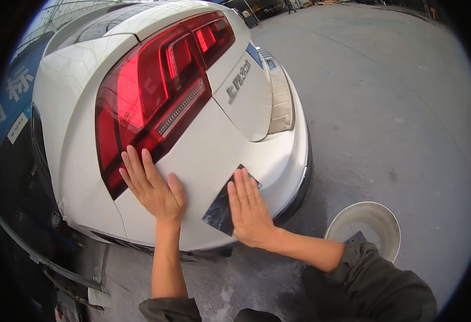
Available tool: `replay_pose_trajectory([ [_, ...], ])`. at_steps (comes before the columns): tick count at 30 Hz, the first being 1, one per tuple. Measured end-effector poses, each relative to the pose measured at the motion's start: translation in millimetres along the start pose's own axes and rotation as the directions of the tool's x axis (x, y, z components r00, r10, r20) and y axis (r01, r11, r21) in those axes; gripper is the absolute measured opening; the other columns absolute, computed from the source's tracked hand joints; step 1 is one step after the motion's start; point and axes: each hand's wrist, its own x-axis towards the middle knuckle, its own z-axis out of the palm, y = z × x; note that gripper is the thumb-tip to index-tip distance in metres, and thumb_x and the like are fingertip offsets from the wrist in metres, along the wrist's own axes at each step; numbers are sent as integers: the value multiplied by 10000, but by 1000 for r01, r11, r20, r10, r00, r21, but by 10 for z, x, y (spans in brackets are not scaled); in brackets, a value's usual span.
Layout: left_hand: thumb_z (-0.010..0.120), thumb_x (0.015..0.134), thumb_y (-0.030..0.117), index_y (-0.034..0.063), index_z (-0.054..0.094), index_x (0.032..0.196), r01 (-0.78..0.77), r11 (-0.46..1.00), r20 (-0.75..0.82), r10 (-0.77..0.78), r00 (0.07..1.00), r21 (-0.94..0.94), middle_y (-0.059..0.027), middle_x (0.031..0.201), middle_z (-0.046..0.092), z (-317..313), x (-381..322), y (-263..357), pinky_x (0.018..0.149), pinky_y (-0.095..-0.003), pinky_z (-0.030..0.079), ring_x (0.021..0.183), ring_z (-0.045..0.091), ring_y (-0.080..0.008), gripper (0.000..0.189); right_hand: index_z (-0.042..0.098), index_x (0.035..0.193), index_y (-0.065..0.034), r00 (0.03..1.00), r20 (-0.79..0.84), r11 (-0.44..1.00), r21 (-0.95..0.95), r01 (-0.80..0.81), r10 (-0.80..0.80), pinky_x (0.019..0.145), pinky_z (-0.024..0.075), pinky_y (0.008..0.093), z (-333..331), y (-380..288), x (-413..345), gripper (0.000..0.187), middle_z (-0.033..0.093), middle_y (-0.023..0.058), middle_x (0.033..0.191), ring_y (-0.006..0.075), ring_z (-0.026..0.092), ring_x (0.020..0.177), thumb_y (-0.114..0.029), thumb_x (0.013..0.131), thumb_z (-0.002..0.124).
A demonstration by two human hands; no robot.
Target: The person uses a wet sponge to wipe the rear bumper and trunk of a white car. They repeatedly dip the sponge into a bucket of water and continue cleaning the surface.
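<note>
A white car's rear bumper (203, 161) fills the middle of the view. My left hand (155, 189) rests with spread fingers on the bodywork, its fingertips over the lower edge of the red tail light (139, 96). My right hand (249, 209) lies with its fingers together, pressing a dark, wet-looking sheet (219, 207), perhaps sandpaper, flat against the bumper. Part of the sheet is hidden under this hand. The sheet sticks out on the left of the fingers and past their tips.
A round pale bucket (396, 237) stands on the grey floor (372, 120) at the lower right, with a dark piece in it, partly hidden by my right sleeve. A black car part (22, 225) and a blue banner with writing (22, 72) are at the left. A person stands far off at the top.
</note>
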Motion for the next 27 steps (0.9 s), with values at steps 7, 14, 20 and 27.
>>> replay_pose_trajectory([
  [7, 370, 1106, 362, 23, 401, 1613, -26, 999, -25, 27, 999, 24, -224, 1679, 388, 46, -12, -52, 1304, -564, 176, 1581, 332, -397, 610, 298, 1564, 179, 999, 46, 997, 73, 17, -20, 1295, 216, 596, 163, 33, 408, 812, 211, 408, 1676, 555, 207, 1581, -86, 852, 585],
  [14, 411, 1112, 426, 28, 395, 1609, -15, 998, -23, 17, 1000, 56, -222, 1684, 376, 47, -8, -12, 1292, -572, 220, 1575, 343, -403, 637, 384, 1541, 155, 990, -14, 984, 113, 140, -139, 1274, 292, 560, -13, 33, 433, 719, 302, 366, 1667, 505, 295, 1571, -84, 886, 561],
  [20, 354, 1135, 514, 49, 388, 1614, -30, 993, -36, 35, 999, 118, -218, 1668, 401, 90, -37, -80, 1288, -576, 235, 1559, 369, -406, 668, 347, 1560, 158, 985, -148, 983, 147, 111, -89, 1287, 269, 545, 58, -31, 785, 743, 259, 361, 1685, 496, 251, 1590, -93, 892, 556],
  [27, 307, 1133, 482, 28, 362, 1632, -16, 1000, -11, 16, 1000, -26, -229, 1693, 357, 20, -36, -28, 1296, -569, 186, 1588, 310, -412, 676, 325, 1577, 116, 978, -206, 970, 230, 76, -28, 1281, 274, 567, -5, 164, 855, 783, 254, 346, 1693, 500, 256, 1585, -40, 856, 585],
])
